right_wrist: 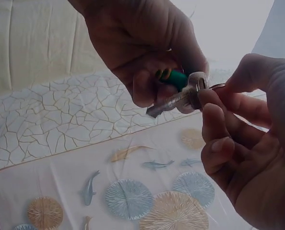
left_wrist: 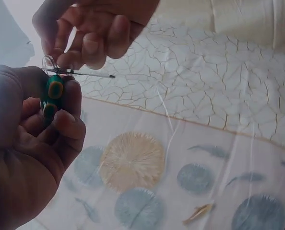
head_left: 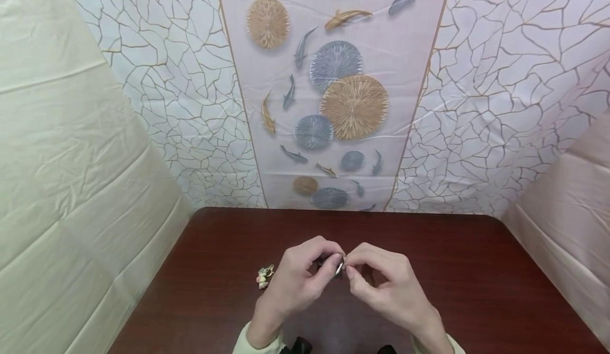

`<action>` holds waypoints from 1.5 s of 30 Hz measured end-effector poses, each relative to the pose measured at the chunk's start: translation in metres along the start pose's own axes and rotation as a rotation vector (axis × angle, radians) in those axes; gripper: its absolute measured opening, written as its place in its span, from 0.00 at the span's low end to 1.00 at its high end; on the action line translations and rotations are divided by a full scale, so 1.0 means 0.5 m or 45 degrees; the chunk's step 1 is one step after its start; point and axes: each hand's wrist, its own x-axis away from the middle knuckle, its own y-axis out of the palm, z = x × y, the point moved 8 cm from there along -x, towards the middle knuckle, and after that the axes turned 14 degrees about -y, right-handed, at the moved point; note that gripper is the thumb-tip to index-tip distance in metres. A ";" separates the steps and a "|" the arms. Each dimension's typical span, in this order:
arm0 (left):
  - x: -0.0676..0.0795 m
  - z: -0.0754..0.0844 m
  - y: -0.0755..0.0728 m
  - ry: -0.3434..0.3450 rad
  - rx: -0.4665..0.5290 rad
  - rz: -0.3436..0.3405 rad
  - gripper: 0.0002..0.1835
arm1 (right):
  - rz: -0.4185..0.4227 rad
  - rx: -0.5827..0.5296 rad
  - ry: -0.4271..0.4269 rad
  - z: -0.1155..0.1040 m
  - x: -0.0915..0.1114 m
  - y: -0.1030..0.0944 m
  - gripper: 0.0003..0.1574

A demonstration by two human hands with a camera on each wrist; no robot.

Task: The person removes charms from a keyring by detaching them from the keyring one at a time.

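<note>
My left hand (head_left: 300, 274) grips a small green trinket (left_wrist: 51, 98) with orange-rimmed round ends. A metal key (right_wrist: 176, 100) hangs at the same spot on a thin split ring (left_wrist: 49, 62), and its blade points away from my right hand. My right hand (head_left: 393, 288) pinches the ring between thumb and forefinger. Both hands meet over the table, fingertips almost touching. In the head view the trinket is mostly hidden by the left fingers, and only a shiny bit of metal shows. Whether the key is fully threaded on the ring, I cannot tell.
A small pastel figure charm (head_left: 263, 278) with a gold-coloured clasp lies on the dark red-brown table (head_left: 209, 248), left of my left hand. Patterned cloth (head_left: 333, 184) hangs behind the table's far edge, with pale cloth (head_left: 71, 184) along the left side.
</note>
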 end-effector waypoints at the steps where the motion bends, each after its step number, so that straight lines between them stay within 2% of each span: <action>1: 0.000 0.006 0.000 0.049 -0.070 0.020 0.05 | -0.014 0.020 0.025 0.004 0.006 0.000 0.23; 3: 0.001 0.017 -0.001 0.137 -0.194 0.057 0.04 | -0.042 0.049 0.103 0.013 0.015 0.000 0.22; 5: 0.002 0.026 0.000 0.209 -0.294 0.083 0.04 | -0.071 0.075 0.228 0.024 0.024 -0.001 0.22; 9: 0.006 0.039 0.002 0.315 -0.420 0.117 0.04 | -0.121 0.096 0.470 0.041 0.041 -0.005 0.20; 12: 0.008 0.044 0.005 0.363 -0.458 0.133 0.05 | -0.131 0.076 0.541 0.044 0.045 -0.005 0.17; 15: 0.007 0.043 0.004 0.372 -0.415 0.139 0.05 | -0.122 0.077 0.558 0.045 0.046 -0.005 0.17; 18: 0.005 0.037 0.000 0.349 -0.301 0.129 0.07 | -0.107 0.101 0.524 0.044 0.044 -0.007 0.19; 21: 0.004 0.029 -0.005 0.319 -0.184 0.120 0.08 | -0.092 0.127 0.440 0.038 0.039 -0.010 0.23; 25: 0.002 0.021 -0.007 0.261 -0.115 0.114 0.08 | -0.085 0.128 0.314 0.030 0.034 -0.010 0.24; 31: 0.000 0.013 -0.006 0.170 -0.137 0.087 0.06 | -0.107 0.147 0.201 0.025 0.032 -0.008 0.24; 40: 0.002 0.011 -0.007 0.064 -0.236 0.034 0.04 | -0.136 0.249 0.036 0.009 0.015 0.000 0.22; 45: 0.004 0.010 -0.006 0.045 -0.268 0.020 0.04 | -0.162 0.335 -0.031 0.002 0.012 0.007 0.19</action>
